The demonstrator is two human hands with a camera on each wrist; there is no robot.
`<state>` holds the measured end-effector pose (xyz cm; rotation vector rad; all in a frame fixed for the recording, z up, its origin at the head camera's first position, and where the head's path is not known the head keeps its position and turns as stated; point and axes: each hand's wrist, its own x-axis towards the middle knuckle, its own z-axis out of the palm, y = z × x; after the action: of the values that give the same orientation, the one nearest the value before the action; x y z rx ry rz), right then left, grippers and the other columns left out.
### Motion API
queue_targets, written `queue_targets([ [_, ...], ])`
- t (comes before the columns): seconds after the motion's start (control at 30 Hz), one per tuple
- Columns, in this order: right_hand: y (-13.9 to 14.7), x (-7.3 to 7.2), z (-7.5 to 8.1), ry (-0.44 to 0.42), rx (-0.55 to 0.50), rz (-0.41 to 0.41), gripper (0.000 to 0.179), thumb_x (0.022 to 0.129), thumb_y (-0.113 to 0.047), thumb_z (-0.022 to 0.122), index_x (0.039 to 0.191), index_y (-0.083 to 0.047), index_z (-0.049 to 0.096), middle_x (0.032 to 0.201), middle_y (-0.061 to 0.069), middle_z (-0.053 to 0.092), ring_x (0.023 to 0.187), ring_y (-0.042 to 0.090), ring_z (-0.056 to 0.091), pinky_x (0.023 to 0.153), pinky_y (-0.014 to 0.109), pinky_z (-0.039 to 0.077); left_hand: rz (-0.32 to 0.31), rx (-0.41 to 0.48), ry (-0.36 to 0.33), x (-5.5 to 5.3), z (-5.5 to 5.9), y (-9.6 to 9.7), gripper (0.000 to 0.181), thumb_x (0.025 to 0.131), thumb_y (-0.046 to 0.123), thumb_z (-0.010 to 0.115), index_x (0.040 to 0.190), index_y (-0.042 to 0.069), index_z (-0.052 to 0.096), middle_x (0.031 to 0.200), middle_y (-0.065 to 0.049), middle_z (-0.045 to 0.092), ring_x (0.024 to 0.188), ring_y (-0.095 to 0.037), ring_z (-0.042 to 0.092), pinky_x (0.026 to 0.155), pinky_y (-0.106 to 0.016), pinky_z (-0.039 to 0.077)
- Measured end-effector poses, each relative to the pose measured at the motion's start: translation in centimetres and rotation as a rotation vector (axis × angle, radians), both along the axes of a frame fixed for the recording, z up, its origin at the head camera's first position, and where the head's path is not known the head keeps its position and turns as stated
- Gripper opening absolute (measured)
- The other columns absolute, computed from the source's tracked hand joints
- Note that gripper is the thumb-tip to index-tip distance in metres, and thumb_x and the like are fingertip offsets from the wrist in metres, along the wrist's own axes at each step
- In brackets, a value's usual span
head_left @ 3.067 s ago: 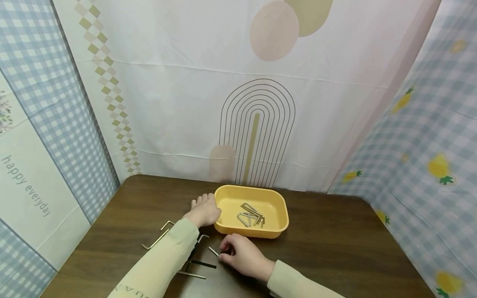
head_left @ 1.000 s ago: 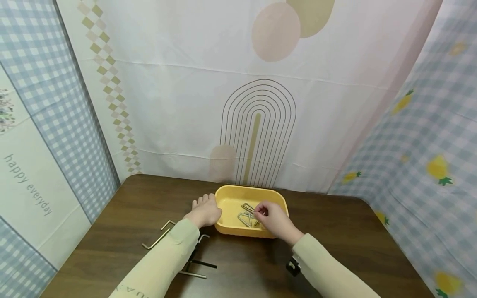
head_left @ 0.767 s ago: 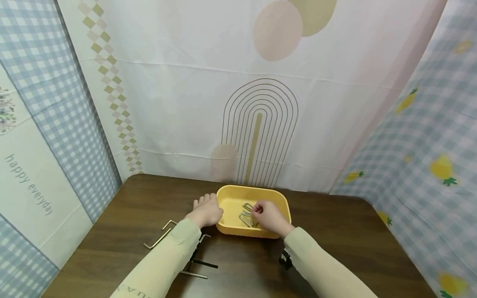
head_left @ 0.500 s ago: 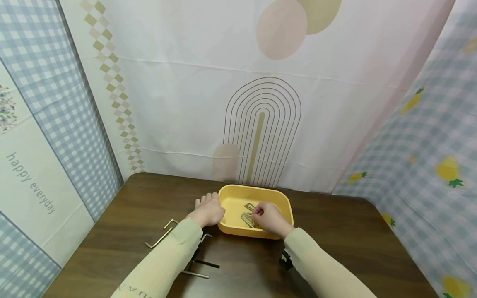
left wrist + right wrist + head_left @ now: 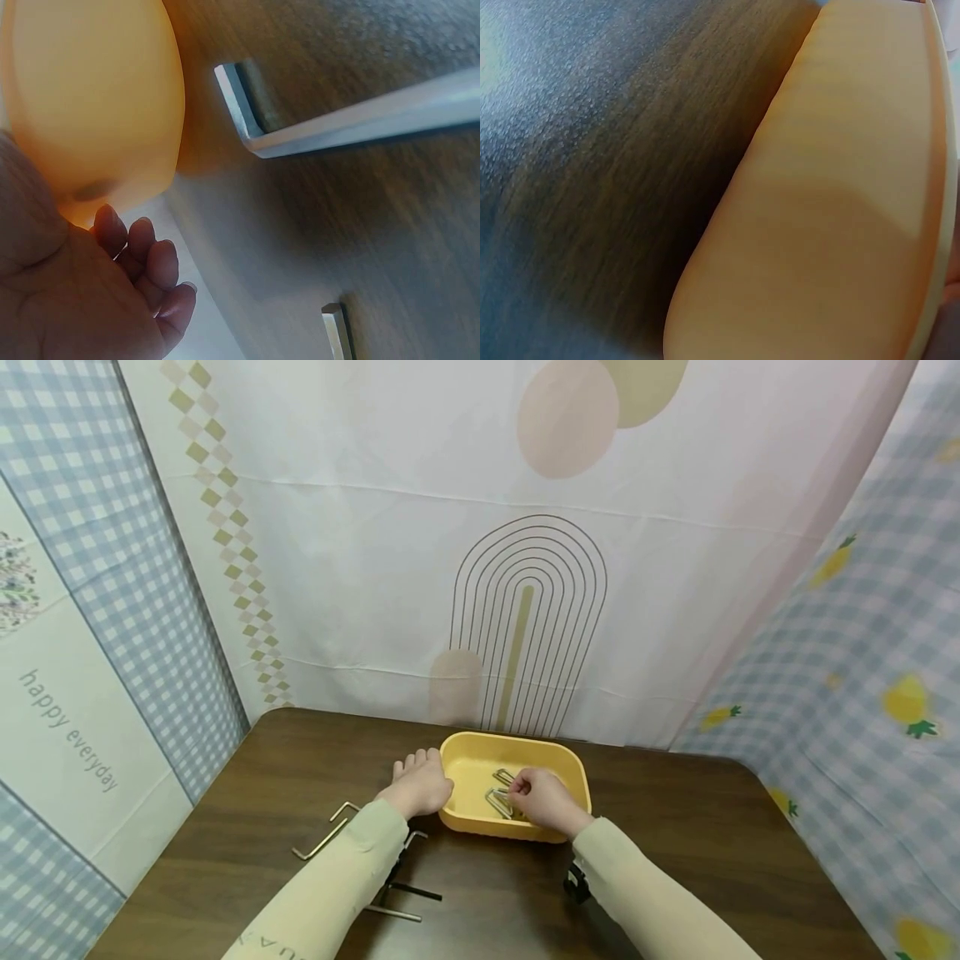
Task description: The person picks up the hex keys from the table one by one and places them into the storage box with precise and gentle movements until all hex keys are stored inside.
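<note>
Dark brown wood-grain table [image 5: 675, 860] carries it all. Near the back: yellow rounded-rectangle bin [image 5: 502, 830], looks plastic, holding a small cluster of gold and silver bent metal keys [image 5: 498, 802], right of centre. Left hand [image 5: 420, 783] lies against bin's left end, fingers relaxed, not gripping. Right hand [image 5: 545, 795] is inside the bin, fingers curled at the cluster; can't tell if it's pinching one. Step in hand, my read: sorting keys at the bin. Next move calls for clean fingertip control, bin steady. On the table, left-front: gold L-shaped key [image 5: 327, 839], black metal rod [image 5: 416, 891], silver metal rod [image 5: 393, 913], partly sleeve-covered group.
</note>
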<state>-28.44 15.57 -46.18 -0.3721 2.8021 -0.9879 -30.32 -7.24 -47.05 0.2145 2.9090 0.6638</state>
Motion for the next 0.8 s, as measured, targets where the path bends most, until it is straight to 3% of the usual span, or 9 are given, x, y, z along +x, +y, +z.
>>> queue_targets([
  [0.4,0.6,0.5,0.5,-0.002,0.017,-0.010,0.006,0.092,-0.010,0.062,0.087,-0.007,0.063,0.076,0.003,0.060,0.060,0.015,0.051,0.054,0.031,0.043,-0.006,-0.020,-0.004,0.3,0.3,0.0,0.034,0.093,0.027,0.050,0.116,0.001,0.046,0.101,-0.012,0.044,0.098,-0.032,0.040,0.088,-0.047,0.027],
  [0.5,1.2,0.8,1.0,0.079,0.023,-0.019,0.009,0.094,-0.015,0.062,0.087,-0.009,0.063,0.076,-0.001,0.060,0.060,0.013,0.052,0.054,0.031,0.044,-0.009,-0.013,-0.003,0.2,0.3,0.2,0.034,0.093,0.026,0.049,0.116,0.001,0.046,0.102,-0.012,0.044,0.098,-0.032,0.040,0.088,-0.047,0.027],
  [0.6,2.7,1.0,1.5,0.212,0.032,-0.027,0.009,0.094,-0.020,0.063,0.088,-0.013,0.065,0.077,-0.005,0.059,0.062,0.012,0.052,0.056,0.031,0.044,-0.011,-0.015,-0.006,0.3,0.3,0.4,0.036,0.093,0.026,0.049,0.118,0.001,0.046,0.104,-0.012,0.044,0.100,-0.032,0.039,0.089,-0.047,0.026],
  [0.7,4.7,0.8,1.6,0.352,0.075,-0.050,0.007,0.093,-0.022,0.064,0.090,-0.015,0.066,0.081,-0.006,0.058,0.067,0.011,0.051,0.062,0.031,0.045,-0.004,-0.024,-0.016,0.3,0.5,0.3,0.038,0.094,0.027,0.049,0.121,0.000,0.045,0.106,-0.013,0.044,0.101,-0.032,0.039,0.089,-0.047,0.026],
  [0.8,6.6,0.5,1.2,0.425,0.166,-0.101,0.016,0.092,-0.029,0.066,0.094,-0.013,0.064,0.084,-0.002,0.055,0.069,0.013,0.049,0.063,0.033,0.043,0.004,-0.031,-0.026,0.4,0.7,0.1,0.039,0.094,0.027,0.049,0.123,0.000,0.045,0.106,-0.013,0.044,0.102,-0.032,0.039,0.090,-0.047,0.026],
])
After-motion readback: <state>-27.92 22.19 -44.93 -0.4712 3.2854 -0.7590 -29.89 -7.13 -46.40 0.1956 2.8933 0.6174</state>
